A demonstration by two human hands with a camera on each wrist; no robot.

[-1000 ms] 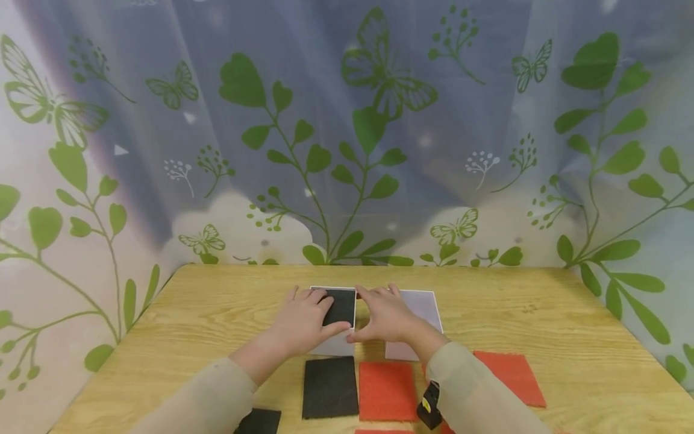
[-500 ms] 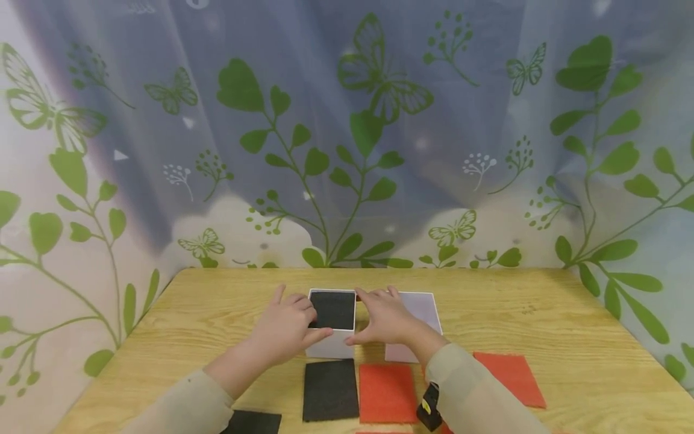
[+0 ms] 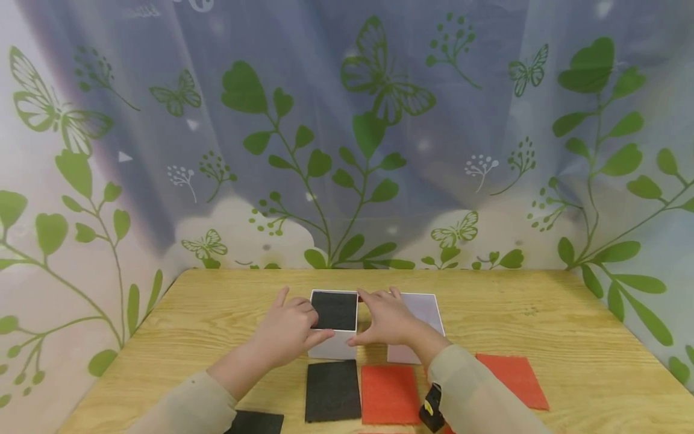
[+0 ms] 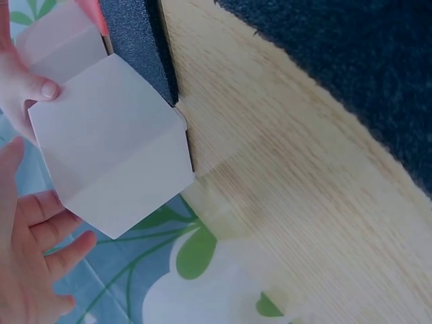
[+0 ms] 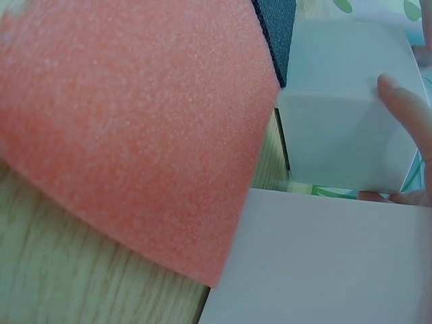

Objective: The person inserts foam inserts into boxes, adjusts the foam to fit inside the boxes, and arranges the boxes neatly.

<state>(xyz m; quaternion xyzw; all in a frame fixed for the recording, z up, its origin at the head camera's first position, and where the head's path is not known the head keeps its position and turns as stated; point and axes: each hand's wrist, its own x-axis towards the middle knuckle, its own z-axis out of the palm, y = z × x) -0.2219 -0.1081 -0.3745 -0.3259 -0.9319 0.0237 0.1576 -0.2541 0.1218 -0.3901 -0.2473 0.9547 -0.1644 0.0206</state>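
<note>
A white box stands on the table with a black foam sheet lying flat inside its top. My left hand is at its left side, thumb near the front rim, fingertips by the foam's left edge; in the left wrist view these fingers look loosely spread. My right hand grips the box's right side, thumb at the front corner and index finger at the back one. Its thumb shows on the box's front in the right wrist view. A second, pale lilac-white box stands partly behind the right hand.
A black foam sheet and a red foam sheet lie in front of the boxes. Another red sheet is at the right, and another black one at the lower left. A patterned curtain hangs behind the table.
My left hand has drawn back left from over the black foam in the box, leaving more of the foam in sight. The right hand stays at the box's right side.
</note>
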